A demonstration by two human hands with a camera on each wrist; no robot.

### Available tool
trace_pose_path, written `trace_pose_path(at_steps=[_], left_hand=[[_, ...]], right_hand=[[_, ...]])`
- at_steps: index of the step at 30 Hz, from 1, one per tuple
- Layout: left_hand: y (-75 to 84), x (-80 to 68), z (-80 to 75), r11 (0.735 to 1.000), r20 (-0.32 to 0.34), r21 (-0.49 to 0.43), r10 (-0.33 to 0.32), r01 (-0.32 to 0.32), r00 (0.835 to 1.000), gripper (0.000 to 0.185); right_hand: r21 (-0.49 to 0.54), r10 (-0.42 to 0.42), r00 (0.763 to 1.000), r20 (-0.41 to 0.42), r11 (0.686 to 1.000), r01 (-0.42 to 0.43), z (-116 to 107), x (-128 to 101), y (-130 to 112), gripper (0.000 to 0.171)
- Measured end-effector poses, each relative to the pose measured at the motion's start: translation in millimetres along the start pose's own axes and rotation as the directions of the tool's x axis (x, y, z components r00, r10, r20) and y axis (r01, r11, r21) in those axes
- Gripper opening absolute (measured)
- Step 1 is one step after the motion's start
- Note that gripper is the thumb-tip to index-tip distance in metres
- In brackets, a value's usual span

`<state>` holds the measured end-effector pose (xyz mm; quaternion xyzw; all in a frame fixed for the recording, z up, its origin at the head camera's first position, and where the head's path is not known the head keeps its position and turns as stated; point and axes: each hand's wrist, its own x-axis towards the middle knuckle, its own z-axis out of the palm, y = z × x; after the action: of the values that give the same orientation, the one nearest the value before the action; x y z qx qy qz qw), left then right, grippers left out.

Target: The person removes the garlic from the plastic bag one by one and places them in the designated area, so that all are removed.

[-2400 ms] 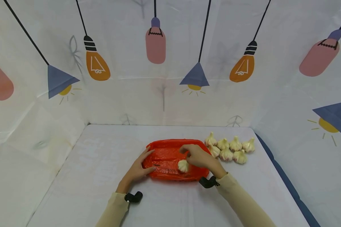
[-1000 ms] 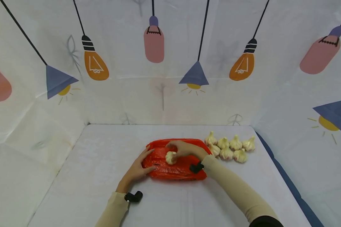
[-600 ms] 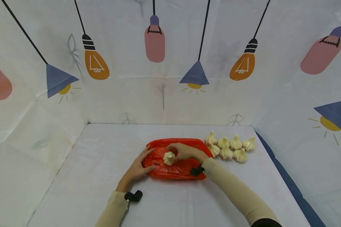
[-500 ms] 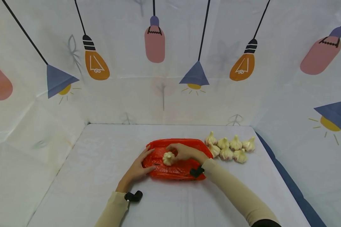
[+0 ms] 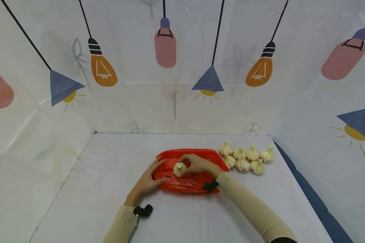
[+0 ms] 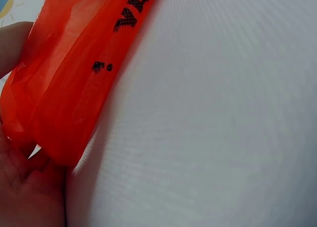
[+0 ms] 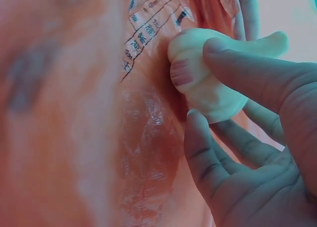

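Observation:
My right hand (image 5: pixel 197 164) pinches a garlic bulb (image 5: pixel 178 169) between thumb and fingers, over the left-middle part of a tray wrapped in red plastic (image 5: pixel 188 186). In the right wrist view the pale garlic bulb (image 7: pixel 208 78) has its stem pointing right and sits close against printed red plastic. At the tray's left end my left hand (image 5: pixel 147 179) holds the rim, thumb at the near side and fingers at the far side. The left wrist view shows the red plastic (image 6: pixel 74 88) between thumb and fingers, with black lettering on it.
Several garlic bulbs (image 5: pixel 242 164) stand in two rows just right of the tray, close to its far right corner. They all rest on a white table (image 5: pixel 118 158). A white sheet wall (image 5: pixel 134 104) printed with lamps encloses the table at the back and sides.
My right hand has lifted the garlic bulb from the right part of the tray and moved it left, then slightly further left in the last half second. My left hand stays put.

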<state>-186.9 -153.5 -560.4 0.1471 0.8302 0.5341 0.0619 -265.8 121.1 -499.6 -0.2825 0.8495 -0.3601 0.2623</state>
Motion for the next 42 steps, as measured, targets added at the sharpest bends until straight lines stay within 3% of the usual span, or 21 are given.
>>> trace_pose_path(at_steps=[8,24,32,42], left_hand=[[3.4,-0.5,0.3,0.999,0.006,0.005,-0.036,0.036,0.999,0.079],[2.8,1.3,0.9,0.999,0.004,0.006,-0.035,0.035,0.999,0.079],[1.2,1.4,2.3,0.999,0.005,-0.007,-0.037,0.037,0.999,0.079],[3.3,0.1,1.2,0.999,0.003,-0.01,-0.034,0.034,0.999,0.08]], right_hand=[[0.009,-0.009,1.0,-0.024,1.0,0.009,-2.7,-4.2,-1.1,0.044],[0.076,0.019,0.993,-0.119,0.997,-0.01,-18.9,-31.1,-2.0,0.045],[0.131,0.022,0.989,-0.147,0.991,-0.003,-35.0,-44.2,-3.7,0.044],[0.142,0.004,0.966,-0.26,0.989,0.034,-63.6,-60.7,-9.6,0.048]])
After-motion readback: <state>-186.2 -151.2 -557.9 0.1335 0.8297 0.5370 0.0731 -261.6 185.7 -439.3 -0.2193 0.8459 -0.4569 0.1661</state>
